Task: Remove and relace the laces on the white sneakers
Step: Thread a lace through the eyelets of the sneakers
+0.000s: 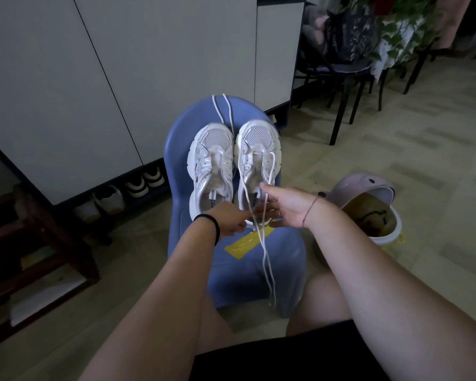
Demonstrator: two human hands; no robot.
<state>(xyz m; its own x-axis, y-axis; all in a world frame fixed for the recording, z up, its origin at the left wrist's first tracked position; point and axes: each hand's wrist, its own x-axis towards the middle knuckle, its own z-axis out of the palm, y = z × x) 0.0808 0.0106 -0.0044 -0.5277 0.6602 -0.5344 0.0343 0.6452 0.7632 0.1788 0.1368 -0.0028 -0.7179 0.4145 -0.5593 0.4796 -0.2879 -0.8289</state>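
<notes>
Black shorts [286, 358] and bare knees sit nearest us, with our two forearms reaching out over them. Our left hand [230, 221], a dark band at its wrist, brings thumb and fingertips together on the lace [265, 259], whose two ends hang down the front of the blue stool [286, 259]. Our right hand [286, 207] lies just beside it, fingers loosely spread under the same strands, though they are blurred. Yellow tape [243, 243] is stuck to the seat below the hands. Beyond, two white mesh sneakers stand side by side on the stool, toes away from us. The unlaced sneaker [212, 163] shows bare eyelets, while the other sneaker [259, 158] has the lace through its lowest eyelets only. A spare lace [220, 111] trails over the stool's far edge, before grey cabinet doors [121, 64].
</notes>
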